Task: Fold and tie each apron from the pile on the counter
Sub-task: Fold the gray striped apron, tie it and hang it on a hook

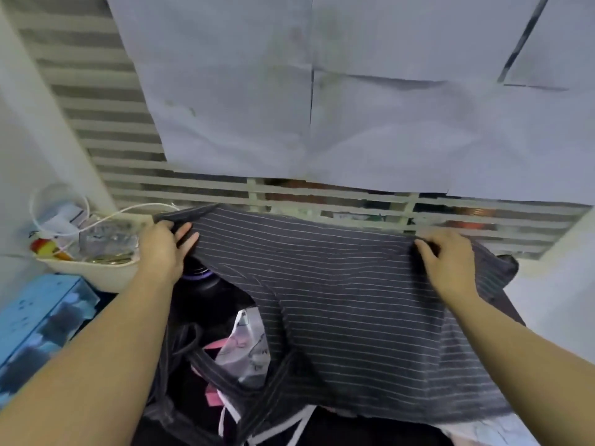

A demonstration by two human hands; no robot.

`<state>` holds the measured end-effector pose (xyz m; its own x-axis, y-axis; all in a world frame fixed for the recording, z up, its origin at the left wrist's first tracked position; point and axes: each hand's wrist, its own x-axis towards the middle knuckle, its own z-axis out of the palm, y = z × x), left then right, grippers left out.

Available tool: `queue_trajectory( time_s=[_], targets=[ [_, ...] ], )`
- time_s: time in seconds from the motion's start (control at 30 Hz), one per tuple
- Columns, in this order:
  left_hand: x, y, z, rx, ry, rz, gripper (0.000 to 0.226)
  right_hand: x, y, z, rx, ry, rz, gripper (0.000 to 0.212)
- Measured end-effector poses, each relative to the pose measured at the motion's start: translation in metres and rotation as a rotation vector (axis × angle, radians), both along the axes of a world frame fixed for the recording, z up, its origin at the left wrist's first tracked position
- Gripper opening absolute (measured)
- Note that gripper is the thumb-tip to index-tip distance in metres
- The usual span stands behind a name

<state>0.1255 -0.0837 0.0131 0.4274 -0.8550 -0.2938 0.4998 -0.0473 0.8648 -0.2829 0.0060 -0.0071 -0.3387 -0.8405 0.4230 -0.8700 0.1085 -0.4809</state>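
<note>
Nearest me, at 6 o'clock, I see a heap of dark cloth with white and pink straps running through it. A pale printed bag sits in it at about 7 o'clock from frame centre. Its print is too blurred for me to read. At 8 o'clock lies a blue box with a dark pattern; I can make out no lettering on it.

The striped apron, dark grey with thin pale lines, is held spread in the air over the heap. Its lower edge hangs at 5 o'clock and its top edge runs between my two hands.

My left hand, at 9 o'clock, pinches the apron's top left corner, fingers curled over the cloth, and a strip of fabric trails off towards 10 o'clock. My right hand, at 3 o'clock, grips the top edge, fingers bunching the cloth, with more apron hanging beyond it to the right. Just under the left hand a dark round object with a purple ring shows.

Just left of the left hand is a white bowl holding a white cable, clear plastic and something red and yellow.

Farther off is a slatted grille. At 12 o'clock, sheets of pale paper cover it.
</note>
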Motion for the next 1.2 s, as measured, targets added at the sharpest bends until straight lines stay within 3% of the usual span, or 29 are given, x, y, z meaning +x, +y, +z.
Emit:
queue_trajectory(
  time_s=[0.17,0.3,0.43,0.5,0.6,0.67,0.73,0.8,0.87,0.9,0.93,0.97,1.03,1.1,1.2],
  targets=[
    [0.004,0.023,-0.076,0.092,-0.182,0.197,0.045,0.024,0.045,-0.07,0.222,-0.114,0.067,0.02],
    [-0.025,0.058,-0.125,0.264,-0.468,0.228,0.052,0.047,0.053,-0.09,0.376,-0.199,0.161,0.053],
    [-0.061,0.089,-0.137,0.319,-0.583,-0.122,0.032,0.065,0.049,-0.082,0.292,-0.094,0.286,0.06],
    [-0.075,0.101,-0.135,0.404,-0.675,-0.459,0.018,0.074,0.059,-0.079,0.243,-0.009,0.473,0.056],
    [-0.089,0.114,-0.126,0.531,-0.705,-0.883,0.014,0.087,0.086,-0.095,0.393,0.285,0.813,0.073],
    [-0.091,0.116,-0.124,0.563,-0.738,-0.967,0.019,0.093,0.101,-0.112,0.491,0.561,0.877,0.092],
    [-0.095,0.117,-0.123,0.562,-0.689,-0.966,0.019,0.091,0.104,-0.121,0.53,0.647,0.794,0.102],
    [-0.101,0.12,-0.118,0.54,-0.459,-0.889,0.014,0.086,0.1,-0.12,0.41,0.577,0.73,0.088],
    [-0.105,0.123,-0.116,0.508,-0.225,-0.772,0.015,0.079,0.097,-0.11,0.18,0.48,0.719,0.046],
    [-0.104,0.125,-0.115,0.494,-0.154,-0.742,0.018,0.076,0.096,-0.104,0.098,0.436,0.721,0.029],
    [-0.102,0.129,-0.118,0.485,-0.155,-0.742,0.018,0.074,0.098,-0.097,0.074,0.401,0.72,0.027],
    [-0.098,0.132,-0.122,0.478,-0.271,-0.773,0.018,0.074,0.101,-0.091,0.087,0.388,0.736,0.03],
    [-0.088,0.138,-0.131,0.449,-0.708,-0.914,0.016,0.076,0.109,-0.089,0.152,0.421,0.786,0.03],
    [-0.082,0.146,-0.14,0.439,-1.049,-1.034,0.014,0.083,0.116,-0.097,0.325,0.529,0.909,0.026],
    [-0.078,0.153,-0.151,0.47,-1.206,-1.008,0.022,0.088,0.126,-0.108,0.788,0.476,0.986,0.035]
  ],
)
